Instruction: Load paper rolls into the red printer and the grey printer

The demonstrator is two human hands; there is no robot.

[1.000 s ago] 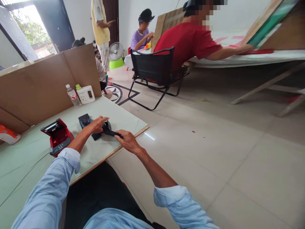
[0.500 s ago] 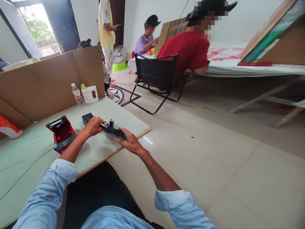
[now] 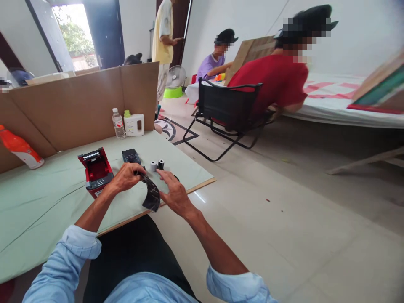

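Observation:
A black strip [image 3: 152,195] with faint pale markings hangs in a curve above the near table edge. My left hand [image 3: 128,176] pinches its upper end, where a dark rolled part shows at the fingertips. To the right, my right hand [image 3: 175,191] has its fingers stretched out, its thumb side close to the strip; whether they touch I cannot tell. A dark edge shows behind its fingers. Left of my hands stands a red and black printer [image 3: 97,172] with its lid up. Two small paper rolls, one white [image 3: 153,166] and one dark-ended [image 3: 160,164], stand beyond my hands.
On the pale green table [image 3: 57,202] are a dark box-like device [image 3: 131,156], a water bottle [image 3: 118,124], a white jug [image 3: 134,125] and an orange bottle [image 3: 20,147]. A cardboard screen [image 3: 88,105] lines the back. A person in red sits on a black folding chair [image 3: 229,105].
The strip was stretched between both hands; now its right end hangs down from my left hand. My right hand has come off it. The view has swung left, so the scene sits further right.

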